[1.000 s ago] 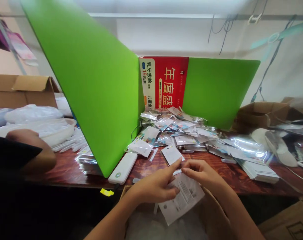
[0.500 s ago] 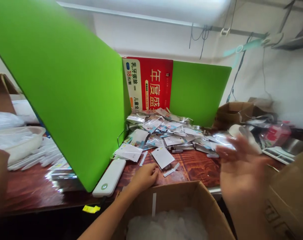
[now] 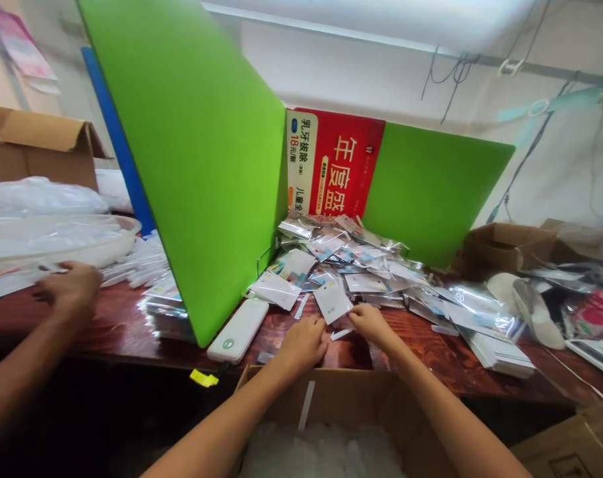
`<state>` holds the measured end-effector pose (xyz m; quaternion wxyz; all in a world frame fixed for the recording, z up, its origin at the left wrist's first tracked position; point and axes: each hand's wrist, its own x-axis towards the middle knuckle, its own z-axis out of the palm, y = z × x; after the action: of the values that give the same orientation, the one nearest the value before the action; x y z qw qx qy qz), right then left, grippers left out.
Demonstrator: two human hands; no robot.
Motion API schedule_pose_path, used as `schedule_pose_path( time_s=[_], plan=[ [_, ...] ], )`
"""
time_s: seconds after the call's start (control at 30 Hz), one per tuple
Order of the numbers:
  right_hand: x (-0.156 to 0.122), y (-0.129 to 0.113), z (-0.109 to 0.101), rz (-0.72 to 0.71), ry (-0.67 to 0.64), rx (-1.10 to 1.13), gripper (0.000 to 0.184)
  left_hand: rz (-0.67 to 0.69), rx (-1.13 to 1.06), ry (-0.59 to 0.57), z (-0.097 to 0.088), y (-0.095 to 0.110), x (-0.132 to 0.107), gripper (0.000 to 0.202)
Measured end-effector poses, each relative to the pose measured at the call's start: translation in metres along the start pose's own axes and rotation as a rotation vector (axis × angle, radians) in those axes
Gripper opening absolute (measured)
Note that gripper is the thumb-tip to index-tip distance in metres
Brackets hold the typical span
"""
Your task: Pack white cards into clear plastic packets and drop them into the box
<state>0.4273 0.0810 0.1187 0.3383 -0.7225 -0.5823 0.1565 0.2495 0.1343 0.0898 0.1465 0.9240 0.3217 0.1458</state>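
My left hand [image 3: 304, 343] rests at the table's front edge with its fingers curled; what they hold, if anything, is hidden. My right hand [image 3: 372, 324] reaches in from the right, its fingertips pinched at the lower right edge of a white card in a clear bag [image 3: 332, 301]. A white strip [image 3: 341, 334] lies just below that bag, between both hands. Behind them spreads a heap of bagged cards [image 3: 365, 255]. Under my forearms stands an open cardboard box [image 3: 351, 385] with whitish, translucent pieces [image 3: 326, 451] inside.
Green panels [image 3: 221, 199] stand left and behind the heap. A white power bank [image 3: 239, 330] lies beside the left panel. Another person's hand [image 3: 72, 289] works at far left near a basin [image 3: 117, 245]. A card stack [image 3: 500, 352] and a scale [image 3: 592, 358] sit at right.
My right hand has come down from the raised, blurred position at right to the bagged card. My left hand stays near the table edge. The view has turned left, showing the other person's hand.
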Motion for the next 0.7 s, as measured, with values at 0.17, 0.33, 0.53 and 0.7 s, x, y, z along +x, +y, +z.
schedule_pose_path(
  time_s=[0.17,0.33,0.53,0.7],
  plan=[
    [-0.004,-0.018,0.003,0.024,0.112,0.397,0.028,-0.205,-0.044,0.109,-0.005,-0.017,-0.006,0.048],
    [-0.025,-0.038,0.005,0.056,0.13,0.81,0.037,-0.13,-0.241,0.215,0.003,-0.014,-0.001,0.067],
    [-0.047,-0.049,-0.01,0.309,0.03,1.48,0.016,-0.1,-0.498,0.443,0.011,0.017,0.009,0.103],
    [-0.062,-0.062,-0.026,0.474,0.001,1.675,0.028,0.008,-0.546,0.417,0.001,0.034,0.01,0.112]
  ],
)
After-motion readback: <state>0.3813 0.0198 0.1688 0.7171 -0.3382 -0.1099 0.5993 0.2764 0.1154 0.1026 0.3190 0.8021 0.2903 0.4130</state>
